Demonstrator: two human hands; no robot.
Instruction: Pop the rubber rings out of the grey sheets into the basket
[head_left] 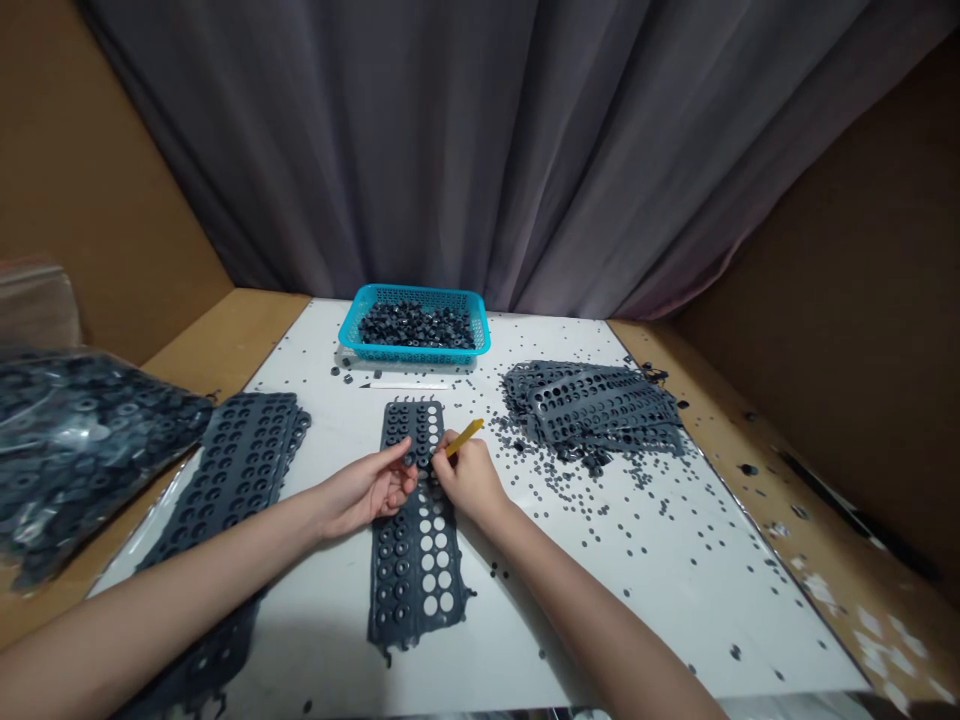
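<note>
Working yellow tool [465, 438] along dark sheet [412, 585], seemingly.
Pinching with right hand [469, 474], curling left hand [369, 491], hold unclear; likely needing steadiness next.

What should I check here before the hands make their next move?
1. Right hand holding the yellow tool: ok.
2. Tool's working tip in sight: cannot tell; the hand hides it.
3. Dark perforated sheet lying on the white surface: ok.
4. Left hand pressing that sheet: cannot tell.
5. White surface free of loose black bits: not ok, many lie scattered.
6. Blue basket upright: ok.
</note>
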